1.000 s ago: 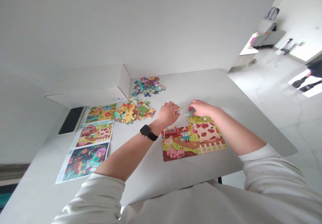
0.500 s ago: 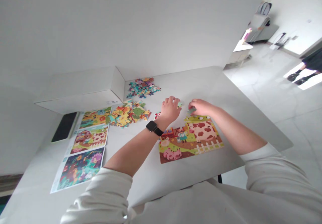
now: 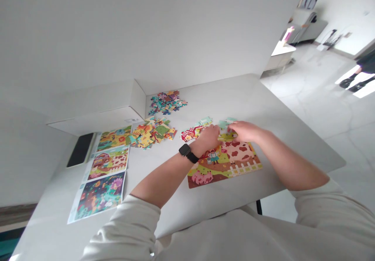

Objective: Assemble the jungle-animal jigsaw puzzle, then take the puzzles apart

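A farm puzzle (image 3: 240, 155) with a spotted cow, a pig and a white fence lies partly assembled on the table. My left hand (image 3: 209, 136) is over its upper left part, fingers bent down; what its fingertips touch is hidden. My right hand (image 3: 241, 131) rests at the upper edge, fingers curved and apart around pale green-blue pieces (image 3: 225, 123). Left of my left hand lie red barn pieces (image 3: 190, 133), with a pale blue piece (image 3: 206, 120) just above them.
Yellow-green pieces (image 3: 152, 133) and a dark multicoloured pile (image 3: 167, 102) lie to the left, beside a white box (image 3: 96, 101). Printed pictures (image 3: 102, 192) and a black phone-like object (image 3: 80, 150) are farther left. A person's legs (image 3: 356, 77) show at far right.
My left hand has moved right and down onto the puzzle, uncovering the barn pieces. My right hand has shifted slightly right, and pale pieces now lie along the puzzle's upper edge.
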Demonstrator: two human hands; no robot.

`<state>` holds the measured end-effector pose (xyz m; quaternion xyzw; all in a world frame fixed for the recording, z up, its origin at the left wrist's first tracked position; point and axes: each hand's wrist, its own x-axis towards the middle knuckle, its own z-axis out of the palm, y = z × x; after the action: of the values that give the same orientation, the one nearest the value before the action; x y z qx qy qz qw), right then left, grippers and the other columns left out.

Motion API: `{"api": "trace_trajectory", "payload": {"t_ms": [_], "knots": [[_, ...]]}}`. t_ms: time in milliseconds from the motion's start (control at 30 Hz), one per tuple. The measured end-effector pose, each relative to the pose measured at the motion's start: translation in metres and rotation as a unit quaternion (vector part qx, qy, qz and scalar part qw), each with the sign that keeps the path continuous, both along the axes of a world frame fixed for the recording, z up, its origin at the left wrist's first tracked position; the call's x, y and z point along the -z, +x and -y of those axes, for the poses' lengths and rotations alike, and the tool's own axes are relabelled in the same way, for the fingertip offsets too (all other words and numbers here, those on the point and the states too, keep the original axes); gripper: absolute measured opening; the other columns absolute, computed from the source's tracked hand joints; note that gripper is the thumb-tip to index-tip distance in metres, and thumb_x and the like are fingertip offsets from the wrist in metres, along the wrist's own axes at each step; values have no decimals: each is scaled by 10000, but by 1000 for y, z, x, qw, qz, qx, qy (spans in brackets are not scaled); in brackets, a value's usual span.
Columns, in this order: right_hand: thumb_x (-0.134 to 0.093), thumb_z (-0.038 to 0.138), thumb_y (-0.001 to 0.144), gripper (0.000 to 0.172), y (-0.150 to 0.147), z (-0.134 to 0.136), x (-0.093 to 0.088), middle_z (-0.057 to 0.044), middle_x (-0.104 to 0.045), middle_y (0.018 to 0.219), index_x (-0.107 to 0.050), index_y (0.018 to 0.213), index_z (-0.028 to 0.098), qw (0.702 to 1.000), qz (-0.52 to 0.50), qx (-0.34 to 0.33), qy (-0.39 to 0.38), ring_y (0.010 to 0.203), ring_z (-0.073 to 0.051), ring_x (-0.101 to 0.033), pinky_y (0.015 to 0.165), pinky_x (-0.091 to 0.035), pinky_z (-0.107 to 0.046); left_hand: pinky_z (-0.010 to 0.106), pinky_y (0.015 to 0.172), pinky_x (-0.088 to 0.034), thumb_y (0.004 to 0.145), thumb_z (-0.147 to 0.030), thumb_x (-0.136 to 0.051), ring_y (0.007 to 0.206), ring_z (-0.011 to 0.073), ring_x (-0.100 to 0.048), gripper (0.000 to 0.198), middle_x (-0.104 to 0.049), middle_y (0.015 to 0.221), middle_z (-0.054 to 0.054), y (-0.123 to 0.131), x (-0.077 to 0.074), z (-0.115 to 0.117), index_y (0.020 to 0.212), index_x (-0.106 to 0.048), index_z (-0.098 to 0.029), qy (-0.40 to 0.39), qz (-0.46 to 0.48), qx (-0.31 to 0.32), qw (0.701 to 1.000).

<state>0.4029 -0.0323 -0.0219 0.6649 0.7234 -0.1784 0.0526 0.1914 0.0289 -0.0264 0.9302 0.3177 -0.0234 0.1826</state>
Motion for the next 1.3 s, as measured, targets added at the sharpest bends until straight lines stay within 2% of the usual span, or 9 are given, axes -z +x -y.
{"api": "trace_trajectory", "payload": {"t_ms": [200, 367, 467, 567, 633, 833, 1000, 1133, 1300], "knots": [[-844, 262, 766, 325, 9, -2, -1, -125, -729, 1164, -810, 1087, 225, 1000, -7, -16, 4, 1019, -299, -697, 843, -506, -343, 341, 860, -546, 881, -180, -776, 964, 239, -708, 219, -742, 1040, 80, -2, 0, -10, 1065, -657, -189, -60, 126, -44, 989], [-765, 371, 863, 198, 27, -4, -2, -75, -777, 1057, -814, 1007, 245, 991, -132, -20, -7, 980, -274, -703, 861, -495, -345, 399, 1019, -537, 913, -199, -763, 1119, 268, -679, 211, -711, 1192, 132, -18, 5, -19, 1107, -682, -175, 21, 205, -87, 975], [-743, 502, 867, 294, 34, -6, 0, -36, -804, 978, -811, 1005, 252, 976, -212, 1, -50, 918, -264, -711, 841, -496, -351, 449, 1115, -498, 945, -334, -776, 1240, 305, -641, 286, -678, 1309, 162, -20, 8, -14, 1175, -703, -178, 61, 221, -64, 971], [-772, 516, 805, 368, 36, -7, 3, -35, -815, 1007, -809, 1048, 242, 963, -263, 33, -54, 942, -267, -722, 859, -513, -356, 373, 999, -545, 971, -388, -743, 1087, 255, -706, 267, -754, 1180, 99, -10, 12, -3, 1162, -719, -204, -20, 211, 6, 977], [-777, 472, 779, 402, 37, -5, 5, -44, -813, 1047, -796, 1103, 235, 957, -285, 40, -47, 963, -264, -728, 862, -528, -355, 327, 890, -549, 981, -365, -719, 966, 226, -725, 199, -786, 1068, 62, 0, 15, 5, 1116, -729, -219, -62, 199, 10, 978], [-781, 441, 782, 438, 45, 13, 2, -82, -801, 1160, -767, 1173, 242, 960, -271, 60, -41, 1025, -272, -731, 898, -541, -370, 293, 813, -505, 1001, -276, -664, 893, 199, -717, 98, -801, 987, 41, 15, 19, 15, 1020, -744, -223, -76, 236, 22, 969], [-741, 486, 825, 323, 47, 20, 0, -35, -799, 948, -782, 1018, 230, 972, -224, 67, 3, 890, -250, -712, 819, -510, -346, 259, 715, -485, 999, -276, -652, 779, 158, -692, 111, -773, 870, 16, 14, 17, 12, 1009, -725, -193, -152, 255, -70, 952], [-756, 504, 802, 430, 44, 19, 0, -63, -816, 1050, -783, 1118, 215, 955, -280, 86, 39, 952, -264, -729, 870, -538, -366, 263, 796, -520, 998, -261, -642, 847, 159, -706, 93, -780, 925, 18, 10, 12, 13, 1018, -716, -209, -133, 288, -45, 947], [-770, 497, 807, 487, 38, 15, 2, -71, -807, 1059, -763, 1203, 214, 930, -341, 115, 75, 919, -248, -725, 846, -571, -365, 245, 761, -528, 1013, -279, -633, 818, 141, -720, 90, -779, 939, 21, 3, 13, 2, 1014, -684, -204, -184, 322, -132, 919]]}}
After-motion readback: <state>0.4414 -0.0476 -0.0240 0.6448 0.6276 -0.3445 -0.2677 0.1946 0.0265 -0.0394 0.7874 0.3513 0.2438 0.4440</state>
